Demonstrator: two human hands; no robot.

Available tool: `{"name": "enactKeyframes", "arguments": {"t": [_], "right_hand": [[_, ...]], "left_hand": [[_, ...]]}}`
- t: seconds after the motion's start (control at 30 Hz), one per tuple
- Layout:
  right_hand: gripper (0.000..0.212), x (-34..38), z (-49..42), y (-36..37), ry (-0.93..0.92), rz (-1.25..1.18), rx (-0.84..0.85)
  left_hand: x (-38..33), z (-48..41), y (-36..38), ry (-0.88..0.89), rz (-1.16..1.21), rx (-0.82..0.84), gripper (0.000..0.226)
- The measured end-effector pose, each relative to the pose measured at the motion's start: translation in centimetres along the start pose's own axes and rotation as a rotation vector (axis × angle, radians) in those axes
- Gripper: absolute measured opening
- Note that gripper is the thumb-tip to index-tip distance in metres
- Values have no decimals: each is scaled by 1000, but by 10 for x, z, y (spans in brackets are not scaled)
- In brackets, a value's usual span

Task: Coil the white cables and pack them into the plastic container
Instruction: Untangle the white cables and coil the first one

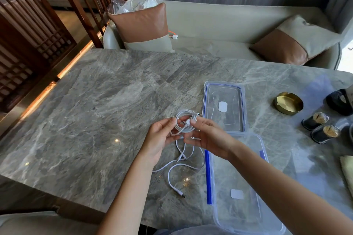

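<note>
A coiled white cable (183, 120) is held up over the grey marble table (95, 110) between both hands. My left hand (162, 135) grips the coil's left side. My right hand (206, 137) pinches the cable's end plug at the coil's middle. Below the hands, loose white cables (181, 166) lie on the table in open loops, one plug (179, 192) pointing towards the near edge. The clear plastic container (238, 187) stands open on the right, nothing inside it but a white label. Its clear lid (224, 107), edged in blue, lies flat beyond it.
A brass ashtray (288, 103), two dark glass jars (321, 126) and a dark cap (340, 101) sit at the table's right. Behind the table stands a sofa (219, 25) with two cushions and a plastic bag (131, 4) of white cables.
</note>
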State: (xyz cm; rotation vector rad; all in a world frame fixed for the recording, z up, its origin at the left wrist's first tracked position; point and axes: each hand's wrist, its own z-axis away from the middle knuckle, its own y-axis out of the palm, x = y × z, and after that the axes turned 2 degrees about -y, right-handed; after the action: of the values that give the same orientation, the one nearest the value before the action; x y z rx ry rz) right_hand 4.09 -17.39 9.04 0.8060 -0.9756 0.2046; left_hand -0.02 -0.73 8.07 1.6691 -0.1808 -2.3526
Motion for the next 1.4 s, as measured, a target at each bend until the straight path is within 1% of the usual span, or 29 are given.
{"name": "enactKeyframes", "arguments": {"t": [0.03, 0.1, 0.17, 0.27, 0.33, 0.4, 0.47, 0.5, 0.6, 0.67, 0.77, 0.87, 1.0, 1.07, 1.17, 1.27, 1.33, 1.4], "right_hand": [[30, -1, -1, 2, -10, 58, -37], [17, -2, -5, 8, -40, 154, -150], [5, -2, -9, 12, -62, 175, -270], [5, -4, -12, 12, -73, 180, -388], [6, -7, -12, 9, -63, 146, -376], [5, -9, -12, 4, -24, 116, -288], [22, -7, -13, -1, 1, 80, -188], [26, -6, -13, -4, 9, 42, -150], [19, -3, -13, -12, 8, -15, -67], [16, -6, -13, -17, 6, 10, -77], [20, -12, -13, -24, 29, 36, -166], [19, -18, -13, -29, 57, 125, -206], [19, -18, -16, -32, 116, 322, -152], [23, -14, -21, -32, 113, 304, -136], [32, -5, -29, -34, 125, 217, -180], [30, -4, -39, -30, 161, 317, -107], [26, -4, -48, -24, 176, 377, -113], [24, -5, -60, -19, 179, 342, -190]], "left_hand": [[0, 0, 1, 9, -22, -1, 22], [0, 1, 1, 24, -53, -11, 20], [-1, 1, 1, 33, -76, -14, 20], [0, 1, 2, 33, -108, 4, 19], [2, 0, 4, 31, -98, 7, 20], [4, 0, 4, 23, -42, 3, 21], [5, 0, 1, 7, 63, -6, 27], [4, -1, -1, 1, 112, -10, 30], [2, -3, -6, -5, 199, -26, 35], [1, -5, -7, -6, 239, -39, 31], [0, -8, -6, -7, 266, -30, 22], [2, -10, -6, -20, 265, -4, 18], [4, -13, -17, -70, 231, 8, 18], [1, -17, -25, -110, 207, 29, 17], [-4, -26, -31, -199, 148, 72, 17], [-7, -35, -34, -289, 87, 128, 19], [-8, -43, -38, -319, 66, 110, 20], [-9, -51, -43, -323, 41, 56, 20]]}}
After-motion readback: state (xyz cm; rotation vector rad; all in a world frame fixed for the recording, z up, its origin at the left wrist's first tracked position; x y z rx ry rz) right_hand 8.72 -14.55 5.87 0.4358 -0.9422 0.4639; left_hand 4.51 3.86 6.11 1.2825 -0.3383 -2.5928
